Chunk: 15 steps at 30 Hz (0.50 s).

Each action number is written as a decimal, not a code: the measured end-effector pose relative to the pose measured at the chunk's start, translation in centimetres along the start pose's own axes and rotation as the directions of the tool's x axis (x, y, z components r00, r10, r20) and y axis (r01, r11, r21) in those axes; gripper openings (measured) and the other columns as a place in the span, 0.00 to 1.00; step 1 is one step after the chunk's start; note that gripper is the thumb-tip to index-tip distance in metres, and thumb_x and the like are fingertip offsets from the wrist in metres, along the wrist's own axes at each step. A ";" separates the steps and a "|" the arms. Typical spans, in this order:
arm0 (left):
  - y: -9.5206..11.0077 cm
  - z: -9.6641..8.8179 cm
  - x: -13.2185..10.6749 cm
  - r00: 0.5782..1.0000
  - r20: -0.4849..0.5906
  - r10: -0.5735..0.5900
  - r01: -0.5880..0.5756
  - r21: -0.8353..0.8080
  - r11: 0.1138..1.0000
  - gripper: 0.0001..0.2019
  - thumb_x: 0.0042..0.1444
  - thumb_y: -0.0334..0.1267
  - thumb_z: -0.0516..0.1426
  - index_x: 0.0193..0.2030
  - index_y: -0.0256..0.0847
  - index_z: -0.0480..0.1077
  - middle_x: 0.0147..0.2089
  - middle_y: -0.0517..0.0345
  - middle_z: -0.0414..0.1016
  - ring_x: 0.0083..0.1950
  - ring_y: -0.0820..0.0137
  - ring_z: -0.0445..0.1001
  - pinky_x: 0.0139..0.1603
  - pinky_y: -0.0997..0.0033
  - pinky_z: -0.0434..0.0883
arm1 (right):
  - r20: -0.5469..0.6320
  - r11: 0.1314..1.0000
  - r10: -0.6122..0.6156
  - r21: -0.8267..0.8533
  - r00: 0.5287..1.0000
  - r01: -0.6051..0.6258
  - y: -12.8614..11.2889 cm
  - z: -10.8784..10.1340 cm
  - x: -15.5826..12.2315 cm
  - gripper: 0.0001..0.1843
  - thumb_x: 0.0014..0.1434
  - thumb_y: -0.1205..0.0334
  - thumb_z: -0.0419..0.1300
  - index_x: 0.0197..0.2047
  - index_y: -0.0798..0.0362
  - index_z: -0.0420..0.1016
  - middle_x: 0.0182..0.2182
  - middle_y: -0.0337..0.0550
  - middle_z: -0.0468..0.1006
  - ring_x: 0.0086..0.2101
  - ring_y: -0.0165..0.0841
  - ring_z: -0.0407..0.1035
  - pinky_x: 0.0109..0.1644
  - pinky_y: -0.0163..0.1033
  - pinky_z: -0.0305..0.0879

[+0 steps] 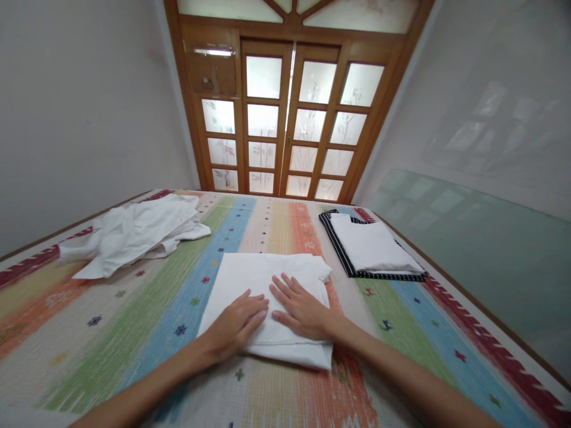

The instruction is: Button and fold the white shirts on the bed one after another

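Observation:
A white garment [267, 270], folded into a rough rectangle, lies in front of me on a striped, patterned cloth [151, 321]. My left hand [238, 321] rests on its lower left part, fingers stretched out and pointing right. Just beside it, my right hand [301, 309] lies flat on the garment with the fingers spread. Neither hand grips the fabric. The garment's lower layer sticks out a little along the near edge, and a small flap juts out at the upper right corner. What kind of garment it is does not show.
On the left lies a loose heap of white clothes [147, 229]. At the right, a folded white garment [375, 246] sits on a black striped one [336, 246]. Beyond the far edge stand wooden doors with glass panes [285, 119]; walls flank both sides.

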<state>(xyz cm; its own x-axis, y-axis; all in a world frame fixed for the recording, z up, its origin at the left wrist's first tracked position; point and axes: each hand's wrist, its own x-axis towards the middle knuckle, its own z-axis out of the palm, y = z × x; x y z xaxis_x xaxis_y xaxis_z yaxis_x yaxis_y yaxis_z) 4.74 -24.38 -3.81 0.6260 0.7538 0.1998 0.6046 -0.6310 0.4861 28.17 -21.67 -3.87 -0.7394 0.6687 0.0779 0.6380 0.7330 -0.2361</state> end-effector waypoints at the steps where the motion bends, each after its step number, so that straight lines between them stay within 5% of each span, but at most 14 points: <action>1: -0.6 -0.5 0.3 0.998 -0.041 -0.054 0.053 -0.031 0.998 0.23 0.68 0.46 0.41 0.63 0.47 0.66 0.61 0.54 0.72 0.64 0.65 0.68 0.69 0.55 0.58 | 0.031 0.999 -0.022 0.030 0.999 0.021 -0.4 -0.3 -0.5 0.37 0.69 0.44 0.44 0.71 0.61 0.49 0.69 0.58 0.45 0.69 0.47 0.32 0.70 0.58 0.40; 6: -4.6 -2.1 3.0 0.989 -0.099 -0.109 0.117 0.076 0.990 0.25 0.67 0.49 0.42 0.62 0.40 0.66 0.67 0.50 0.64 0.69 0.62 0.59 0.69 0.57 0.57 | 0.087 0.974 -0.205 0.119 0.975 0.194 -3.8 -0.8 -2.4 0.45 0.64 0.39 0.51 0.73 0.56 0.42 0.70 0.54 0.42 0.69 0.47 0.32 0.70 0.55 0.40; 9: -7.2 -2.5 5.0 0.991 -0.075 -0.109 0.121 0.183 0.976 0.27 0.66 0.48 0.42 0.65 0.37 0.62 0.70 0.47 0.57 0.72 0.61 0.53 0.70 0.56 0.53 | 0.052 0.968 -0.244 0.064 0.968 0.241 -4.9 -0.4 -2.7 0.38 0.68 0.49 0.51 0.73 0.57 0.44 0.70 0.53 0.46 0.69 0.46 0.36 0.70 0.56 0.42; 15: -9.9 -3.3 7.2 0.973 -0.117 -0.200 0.225 0.274 0.935 0.25 0.65 0.43 0.41 0.63 0.34 0.63 0.65 0.42 0.67 0.65 0.58 0.65 0.66 0.53 0.57 | 0.049 0.941 -0.327 -0.079 0.944 0.330 -1.7 -0.7 -3.5 0.31 0.67 0.69 0.48 0.72 0.50 0.49 0.67 0.45 0.57 0.67 0.37 0.47 0.69 0.52 0.50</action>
<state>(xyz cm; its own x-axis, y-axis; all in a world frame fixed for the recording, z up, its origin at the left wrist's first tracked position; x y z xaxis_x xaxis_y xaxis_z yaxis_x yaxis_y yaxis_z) 1.68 -12.08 -4.35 0.4305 0.8808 0.1970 0.8412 -0.4707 0.2660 29.83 -25.19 -3.08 -0.9170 0.3853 0.1028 0.3731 0.9200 -0.1200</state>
